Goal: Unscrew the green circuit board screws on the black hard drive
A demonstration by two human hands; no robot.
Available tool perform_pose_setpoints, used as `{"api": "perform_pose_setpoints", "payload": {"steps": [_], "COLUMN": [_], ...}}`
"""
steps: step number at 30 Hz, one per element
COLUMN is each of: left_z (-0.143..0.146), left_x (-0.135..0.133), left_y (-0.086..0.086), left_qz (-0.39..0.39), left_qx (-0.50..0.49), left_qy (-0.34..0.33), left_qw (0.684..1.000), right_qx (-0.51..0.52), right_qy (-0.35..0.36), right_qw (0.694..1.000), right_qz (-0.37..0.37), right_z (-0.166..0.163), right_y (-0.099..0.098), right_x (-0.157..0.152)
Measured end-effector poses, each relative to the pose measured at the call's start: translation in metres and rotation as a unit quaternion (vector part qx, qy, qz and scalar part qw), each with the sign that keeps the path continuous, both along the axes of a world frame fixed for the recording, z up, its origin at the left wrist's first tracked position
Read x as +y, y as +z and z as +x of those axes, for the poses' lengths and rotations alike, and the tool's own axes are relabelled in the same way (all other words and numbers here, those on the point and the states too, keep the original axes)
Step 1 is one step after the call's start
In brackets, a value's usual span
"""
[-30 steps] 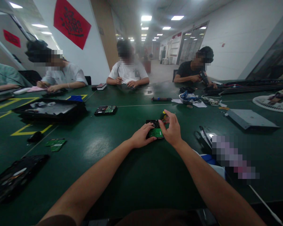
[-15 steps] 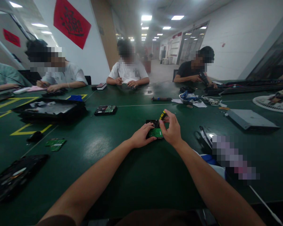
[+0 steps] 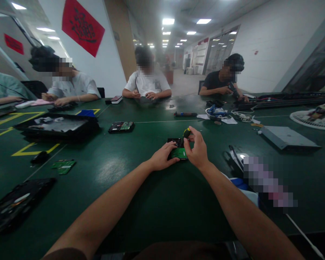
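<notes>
On the green tabletop [image 3: 162, 206], the left hand [image 3: 164, 156] clasps the hard drive [image 3: 180, 153], thumb and fingers hiding its left end, while the grip of the right hand [image 3: 198, 148] pinches one yellow-and-black screwdriver [image 3: 187, 132] above it. Left of this drive lie one second hard drive [image 3: 121, 126] and, farther off, one black tray [image 3: 93, 124] holding pale scraps [image 3: 52, 119]. Right of it lies one grey metal box [image 3: 289, 136], and beyond it, rightward, one bowl [image 3: 211, 116] holds bundled blue material [image 3: 218, 110].

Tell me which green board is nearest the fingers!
The green board between the left hand and right hand. The loose board and the back board lie untouched, farther left.
</notes>
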State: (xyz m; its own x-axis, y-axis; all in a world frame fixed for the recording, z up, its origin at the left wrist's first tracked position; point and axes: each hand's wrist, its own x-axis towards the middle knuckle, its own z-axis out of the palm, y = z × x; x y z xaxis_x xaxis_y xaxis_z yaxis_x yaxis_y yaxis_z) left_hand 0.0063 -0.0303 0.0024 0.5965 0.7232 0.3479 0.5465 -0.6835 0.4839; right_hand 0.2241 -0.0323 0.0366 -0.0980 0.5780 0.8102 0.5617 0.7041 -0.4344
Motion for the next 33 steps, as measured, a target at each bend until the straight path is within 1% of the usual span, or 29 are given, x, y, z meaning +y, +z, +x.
{"api": "perform_pose_setpoints", "payload": {"steps": [5, 19, 33], "left_z": [0.0003, -0.0002, 0.0002], "left_x": [-0.0005, 0.0007, -0.0011], "left_y": [0.0006, -0.0011, 0.0016], "left_qz": [-0.002, 0.003, -0.002], "left_qx": [0.002, 0.008, 0.005], "left_qy": [-0.001, 0.002, 0.002], "left_qw": [1.0, 1.0, 1.0], "right_qx": [-0.011, -0.008, -0.002], "right_qy": [-0.01, -0.002, -0.009], "right_qw": [1.0, 1.0, 1.0], "right_qz": [0.001, -0.004, -0.005], "right_z": [0.0007, -0.0013, -0.0002], "right_y": [-0.0009, 0.001, -0.0012], "right_x": [0.0014, -0.0006, 0.0013]}}
